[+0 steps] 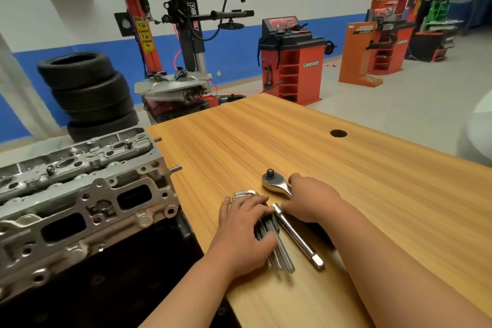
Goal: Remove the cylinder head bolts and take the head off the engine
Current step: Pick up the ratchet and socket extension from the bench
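Workshop gear lines the far wall: a tyre changer (186, 34), a red wheel balancer (292, 66) and a stack of tyres (87, 88). Nearer, a wood-grain surface (292, 136) carries the tools. The cylinder head (80, 181) sits on the engine just off the surface's left edge, and what look like bolt heads (129, 144) stand in its top face, so no bolt appears to be out yet.

The step in hand looks like choosing and making up the tool. The left hand (243, 229) is wrapped over a bundle of hex keys (282, 255). The right hand (311, 200) is closed over the handle of a ratchet (275, 182), whose square drive points up. An extension bar (298, 239) lies between the two, touching the keys.

To do this well, the person should match the bit or key to the bolt recess before any force goes on, since a loose fit would round it. The extension should click fully onto the drive, and the ratchet should be set to loosen. Head bolts are best cracked in small stages, working from the outer ones inward, so the head does not warp. Only one tool need leave the surface, which keeps a hand free to steady the head.
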A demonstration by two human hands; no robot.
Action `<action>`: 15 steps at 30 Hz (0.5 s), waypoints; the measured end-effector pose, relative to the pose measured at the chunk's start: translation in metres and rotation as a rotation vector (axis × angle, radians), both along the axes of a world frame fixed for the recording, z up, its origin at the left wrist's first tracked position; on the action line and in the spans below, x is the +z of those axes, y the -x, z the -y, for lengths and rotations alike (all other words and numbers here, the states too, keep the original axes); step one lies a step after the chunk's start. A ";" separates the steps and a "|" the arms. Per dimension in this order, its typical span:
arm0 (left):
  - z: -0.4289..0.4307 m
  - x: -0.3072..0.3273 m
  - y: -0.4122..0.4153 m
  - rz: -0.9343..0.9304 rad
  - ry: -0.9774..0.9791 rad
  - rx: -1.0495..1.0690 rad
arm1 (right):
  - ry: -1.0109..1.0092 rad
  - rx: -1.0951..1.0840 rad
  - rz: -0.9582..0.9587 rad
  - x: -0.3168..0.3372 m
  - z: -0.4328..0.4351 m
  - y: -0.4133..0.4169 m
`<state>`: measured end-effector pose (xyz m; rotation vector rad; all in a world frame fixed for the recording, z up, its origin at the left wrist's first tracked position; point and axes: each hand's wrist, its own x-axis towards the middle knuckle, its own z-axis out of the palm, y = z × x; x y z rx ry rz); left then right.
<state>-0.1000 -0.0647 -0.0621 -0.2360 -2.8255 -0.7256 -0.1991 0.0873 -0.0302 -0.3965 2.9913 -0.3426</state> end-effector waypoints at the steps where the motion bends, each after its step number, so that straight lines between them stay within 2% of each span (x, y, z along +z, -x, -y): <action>1: -0.002 0.001 -0.001 0.000 -0.022 0.007 | 0.003 -0.025 0.001 -0.001 0.002 -0.001; 5: -0.011 0.006 -0.007 0.021 -0.108 0.073 | 0.115 -0.117 0.017 -0.001 0.000 0.001; 10: -0.020 0.016 -0.004 0.062 0.025 0.153 | 0.309 -0.148 0.058 0.012 -0.013 0.004; 12: -0.030 0.024 -0.001 0.109 0.135 0.224 | 0.594 -0.206 0.163 0.022 -0.016 0.003; 15: -0.050 0.034 0.009 0.200 0.398 0.265 | 1.200 -0.286 0.454 0.037 -0.022 -0.001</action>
